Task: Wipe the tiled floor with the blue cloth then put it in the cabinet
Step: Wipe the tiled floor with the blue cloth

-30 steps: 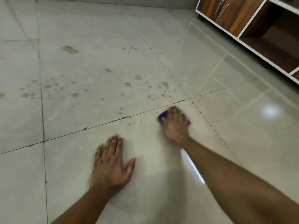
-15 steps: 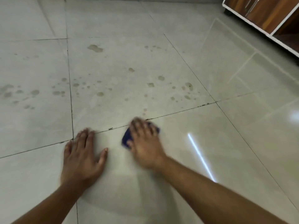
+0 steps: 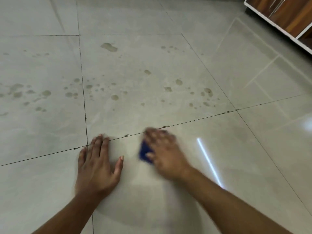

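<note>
The right hand (image 3: 166, 153) presses the blue cloth (image 3: 144, 152) flat on the tiled floor (image 3: 185, 68), fingers spread over it and blurred, a pressing grip more than a clench. The left hand (image 3: 97, 164), just left of the cloth, rests flat with its fingers straight, bracing. The stains (image 3: 114, 97) lie beyond the cloth, so the wipe likely needs firm, overlapping strokes forward. The cabinet (image 3: 290, 16) stands far right of the cloth

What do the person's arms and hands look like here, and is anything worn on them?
Both forearms are bare up to the frame edge: no sleeves, gloves, watch or rings show. The left hand shows short, plain fingernails. The right hand is motion-blurred, so finer detail there cannot be told.
</note>
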